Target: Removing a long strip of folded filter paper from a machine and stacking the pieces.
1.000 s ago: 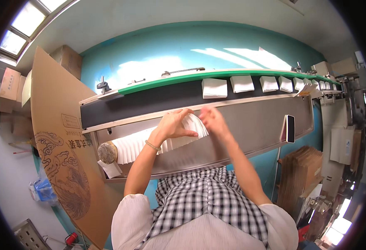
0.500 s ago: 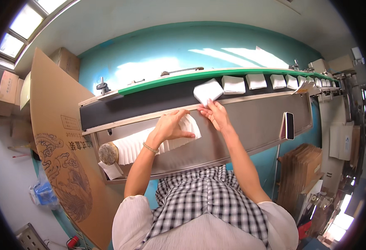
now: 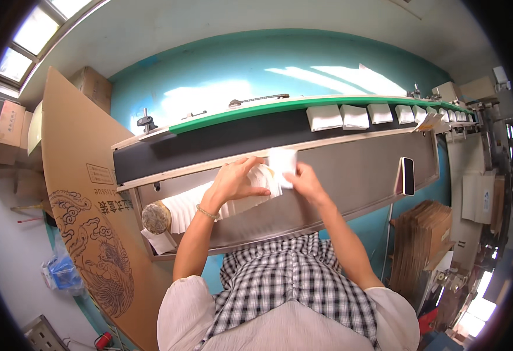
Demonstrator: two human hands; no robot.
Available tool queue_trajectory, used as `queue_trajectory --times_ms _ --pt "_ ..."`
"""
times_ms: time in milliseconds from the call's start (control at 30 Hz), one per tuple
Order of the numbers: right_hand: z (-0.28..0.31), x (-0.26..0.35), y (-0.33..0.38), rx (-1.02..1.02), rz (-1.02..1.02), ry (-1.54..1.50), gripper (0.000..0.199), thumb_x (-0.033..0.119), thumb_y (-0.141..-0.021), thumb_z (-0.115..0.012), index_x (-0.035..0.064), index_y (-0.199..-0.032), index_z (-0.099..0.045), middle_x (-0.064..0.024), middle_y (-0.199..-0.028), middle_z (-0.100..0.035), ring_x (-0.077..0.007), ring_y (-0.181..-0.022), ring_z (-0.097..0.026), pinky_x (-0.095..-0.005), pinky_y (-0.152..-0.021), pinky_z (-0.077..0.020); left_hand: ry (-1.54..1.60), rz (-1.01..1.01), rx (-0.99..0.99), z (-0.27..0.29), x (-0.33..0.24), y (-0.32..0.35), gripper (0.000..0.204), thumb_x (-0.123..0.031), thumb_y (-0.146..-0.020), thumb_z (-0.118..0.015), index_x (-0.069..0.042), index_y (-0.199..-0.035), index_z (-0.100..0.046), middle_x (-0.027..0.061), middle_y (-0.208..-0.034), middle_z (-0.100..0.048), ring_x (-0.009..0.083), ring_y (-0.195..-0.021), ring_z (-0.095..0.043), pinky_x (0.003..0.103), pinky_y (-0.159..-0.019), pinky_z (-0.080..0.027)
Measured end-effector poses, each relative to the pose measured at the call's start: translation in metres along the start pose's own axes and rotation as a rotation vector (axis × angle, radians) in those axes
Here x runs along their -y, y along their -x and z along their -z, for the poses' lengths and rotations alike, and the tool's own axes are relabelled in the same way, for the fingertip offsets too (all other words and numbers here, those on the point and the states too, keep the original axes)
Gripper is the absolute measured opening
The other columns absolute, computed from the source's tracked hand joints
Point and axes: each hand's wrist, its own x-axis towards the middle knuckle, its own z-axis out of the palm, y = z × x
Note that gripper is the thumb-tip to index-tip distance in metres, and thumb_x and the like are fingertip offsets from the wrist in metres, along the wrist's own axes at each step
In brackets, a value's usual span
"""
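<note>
A long row of folded white tissues [image 3: 195,202] lies in the metal tray [image 3: 358,175] in front of me. My left hand [image 3: 240,181] is curled over the right end of this row, thumb on the near side and fingers on the far side. Just beside that end, my right hand [image 3: 307,182] pinches a small folded tissue bundle [image 3: 282,162] by its right edge. Against the row's left end rests a round, mottled stone-like block [image 3: 156,217]. Beyond the tray, a black conveyor belt [image 3: 221,140] carries several spaced tissue bundles [image 3: 325,117] on its right half.
A green guide rail [image 3: 239,111] runs along the belt's far side. A phone [image 3: 407,176] stands at the tray's right. A big cardboard sheet [image 3: 87,222] rises at the left; flattened cardboard [image 3: 423,237] is stacked at the right. Another tissue piece [image 3: 160,241] lies in the tray's left corner.
A tissue bundle left my right hand and now lies on the belt. My right hand came back beside the row and holds another bundle. The bundles on the belt shifted right.
</note>
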Motion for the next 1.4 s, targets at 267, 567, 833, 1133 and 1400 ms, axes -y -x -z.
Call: queue_trajectory --times_ms 267,567,833,1133,1400 --pt "-0.053 0.026 0.008 -0.169 0.194 0.160 0.048 0.038 -0.093 -0.073 -0.0001 -0.119 -0.062 -0.0094 -0.097 -0.069 -0.0137 -0.080 -0.064 -0.0288 -0.073 -0.0529 -0.012 -0.010 -0.089 -0.009 0.016 0.010 0.088 -0.058 -0.064 -0.086 -0.014 -0.134 -0.056 0.0160 -0.125 -0.066 0.0367 -0.112 -0.064 0.043 -0.092 -0.052" --pt "-0.018 0.029 0.017 0.102 -0.111 -0.007 0.042 0.041 -0.099 -0.062 0.0033 -0.119 -0.065 -0.0016 -0.102 -0.068 -0.0093 -0.089 -0.061 -0.0269 -0.077 -0.0512 -0.035 -0.033 -0.034 0.001 0.016 0.016 0.091 -0.059 -0.064 -0.085 -0.014 -0.137 -0.055 0.0158 -0.130 -0.064 0.0361 -0.112 -0.064 0.043 -0.092 -0.054" --pt "-0.005 0.005 -0.004 0.030 -0.055 -0.102 0.035 0.023 -0.096 -0.066 -0.0022 -0.120 -0.064 -0.0067 -0.106 -0.070 -0.0136 -0.092 -0.065 -0.0302 -0.076 -0.0538 -0.002 -0.023 -0.008 0.004 0.015 0.010 0.080 -0.057 -0.066 -0.085 -0.010 -0.126 -0.060 0.0154 -0.120 -0.067 0.0363 -0.111 -0.064 0.043 -0.093 -0.053" --pt "-0.049 -0.004 -0.018 -0.190 0.291 0.096 0.042 0.035 -0.097 -0.068 0.0010 -0.120 -0.061 -0.0113 -0.095 -0.069 -0.0171 -0.078 -0.067 -0.0310 -0.072 -0.0557 0.055 0.030 -0.033 0.000 0.021 0.011 0.089 -0.065 -0.062 -0.084 -0.010 -0.127 -0.059 0.0172 -0.122 -0.066 0.0378 -0.110 -0.065 0.047 -0.092 -0.050" --pt "-0.041 0.003 -0.006 -0.036 0.004 -0.367 0.035 0.022 -0.095 -0.070 -0.0042 -0.117 -0.064 -0.0060 -0.103 -0.070 -0.0121 -0.087 -0.064 -0.0293 -0.076 -0.0528 -0.058 0.015 -0.052 0.010 0.022 0.027 0.087 -0.059 -0.062 -0.086 -0.012 -0.130 -0.058 0.0176 -0.123 -0.066 0.0386 -0.112 -0.064 0.045 -0.095 -0.052"
